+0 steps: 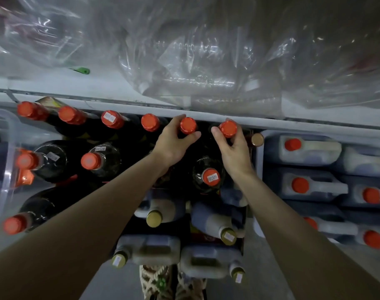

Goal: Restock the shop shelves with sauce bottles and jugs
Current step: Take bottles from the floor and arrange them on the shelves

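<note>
Row of red-capped bottles is standing at the back, just under the upper shelf edge. Your left grip is curling fingers & thumb round the neck of the fifth bottle from the L. Your right grip is gripping the sixth bottle by its cap, just beside it. Red-capped jugs are sitting to the R, gold-capped jugs nearer you. Clear plastic bags are sitting on the shelf above.
</note>
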The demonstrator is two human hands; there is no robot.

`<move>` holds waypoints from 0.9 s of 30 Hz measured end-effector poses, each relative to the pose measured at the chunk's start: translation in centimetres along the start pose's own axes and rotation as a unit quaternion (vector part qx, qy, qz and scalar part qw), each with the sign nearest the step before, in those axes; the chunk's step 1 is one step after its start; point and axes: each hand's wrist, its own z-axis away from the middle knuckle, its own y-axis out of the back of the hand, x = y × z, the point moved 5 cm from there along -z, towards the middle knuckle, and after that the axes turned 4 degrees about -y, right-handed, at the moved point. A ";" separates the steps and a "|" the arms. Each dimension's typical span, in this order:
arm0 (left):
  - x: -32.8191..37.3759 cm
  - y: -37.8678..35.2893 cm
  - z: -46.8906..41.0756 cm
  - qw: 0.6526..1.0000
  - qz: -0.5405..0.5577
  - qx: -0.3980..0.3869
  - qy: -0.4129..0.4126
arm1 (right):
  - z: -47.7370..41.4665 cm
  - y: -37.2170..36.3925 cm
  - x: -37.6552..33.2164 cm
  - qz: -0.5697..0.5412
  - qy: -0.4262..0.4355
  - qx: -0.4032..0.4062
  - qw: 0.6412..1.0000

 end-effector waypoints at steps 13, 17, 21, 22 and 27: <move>0.5 -0.5 -0.5 0.995 -0.006 0.055 -0.080 | -1.5 0.4 1.0 0.003 0.057 0.007 0.998; 2.4 0.1 1.3 0.992 -0.032 0.056 -0.110 | 0.4 1.5 -1.2 0.003 0.086 0.002 0.996; 6.6 2.0 5.0 0.988 -0.031 0.085 -0.127 | 3.8 3.2 -5.8 -0.001 0.117 0.030 0.993; 8.1 2.5 6.2 0.986 -0.038 0.086 -0.135 | 5.0 3.7 -7.4 0.002 0.124 0.028 0.992; 17.9 5.9 13.9 0.971 -0.066 0.102 -0.206 | 12.4 6.9 -18.5 0.026 0.178 0.022 0.984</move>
